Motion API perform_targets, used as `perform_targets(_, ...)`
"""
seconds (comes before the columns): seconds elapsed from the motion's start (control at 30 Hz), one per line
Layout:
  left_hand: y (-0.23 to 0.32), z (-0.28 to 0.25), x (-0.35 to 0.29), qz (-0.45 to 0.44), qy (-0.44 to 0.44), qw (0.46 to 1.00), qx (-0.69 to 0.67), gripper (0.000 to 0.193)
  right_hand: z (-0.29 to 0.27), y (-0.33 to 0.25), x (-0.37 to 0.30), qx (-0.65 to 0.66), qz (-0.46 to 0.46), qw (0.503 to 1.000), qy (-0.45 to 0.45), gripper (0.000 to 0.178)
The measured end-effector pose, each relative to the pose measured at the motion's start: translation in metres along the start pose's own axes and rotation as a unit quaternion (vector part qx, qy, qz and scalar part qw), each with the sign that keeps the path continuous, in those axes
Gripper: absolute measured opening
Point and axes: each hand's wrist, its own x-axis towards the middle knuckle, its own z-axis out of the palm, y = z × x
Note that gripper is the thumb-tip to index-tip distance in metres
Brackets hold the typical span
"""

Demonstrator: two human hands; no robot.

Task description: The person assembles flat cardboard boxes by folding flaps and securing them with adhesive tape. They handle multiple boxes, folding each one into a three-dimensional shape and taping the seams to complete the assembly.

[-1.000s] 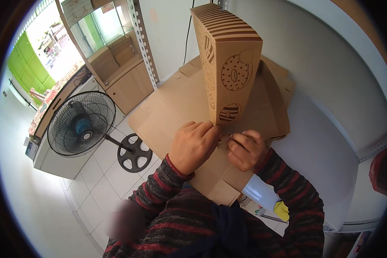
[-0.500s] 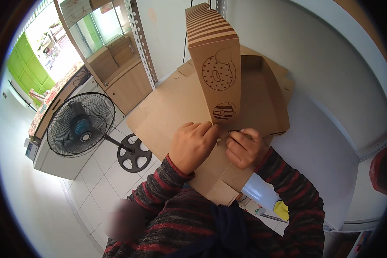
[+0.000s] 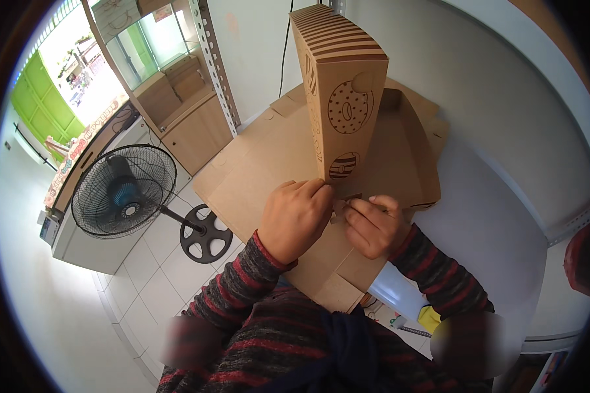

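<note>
A brown cardboard donut box (image 3: 410, 141) stands partly folded, its lid (image 3: 351, 108) raised upright, with printed donuts and a striped top face. My left hand (image 3: 297, 213) is closed on the box's near-left corner at the foot of the lid, fingertips pinched together. Just to its right, my right hand (image 3: 373, 226) pinches a small cardboard flap at the box's near edge, its thumb lying over curled fingers. The fingertips of both hands almost meet, and the fold between them is partly hidden. Flat unfolded cardboard blanks (image 3: 255, 164) lie stacked beneath the box.
A black standing fan (image 3: 128, 193) is on the tiled floor to the left, before a low white cabinet. A wooden display case (image 3: 200, 134) with glass stands behind. White walls close in at the back and right. Something yellow (image 3: 429, 319) sits below my right forearm.
The raised lid has swung to the right and turned, showing more of its printed left side. My hands stay at the same corner, with only slight finger movement.
</note>
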Motion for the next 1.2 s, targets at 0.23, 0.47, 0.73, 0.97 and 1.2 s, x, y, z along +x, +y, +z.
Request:
perform_targets(0.23,-0.0041,0.0003,-0.0022,-0.008,-0.002,1.0,-0.001,0.009,0.0023,-0.0004,-0.0009,0.016,0.0,1.0,-0.002,0.01)
perform_targets(0.47,-0.006,0.0025,-0.0029,-0.001,0.002,1.0,-0.008,0.009,0.0026,-0.0004,-0.0025,0.024,-0.002,1.0,-0.004,0.01)
perform_targets(0.73,-0.0062,0.002,-0.0016,0.013,0.001,1.0,-0.009,0.009,0.0052,-0.0019,-0.0017,0.027,0.026,0.999,0.004,0.012)
perform_targets(0.97,-0.0052,0.0034,-0.0023,-0.005,0.016,1.0,-0.009,0.01,0.0091,-0.001,-0.0058,0.036,0.022,0.999,0.017,0.012)
perform_targets(1.2,-0.0071,0.0032,-0.0017,-0.007,0.025,1.0,-0.008,0.011,0.0069,0.0005,-0.0076,0.027,0.015,0.999,0.008,0.013)
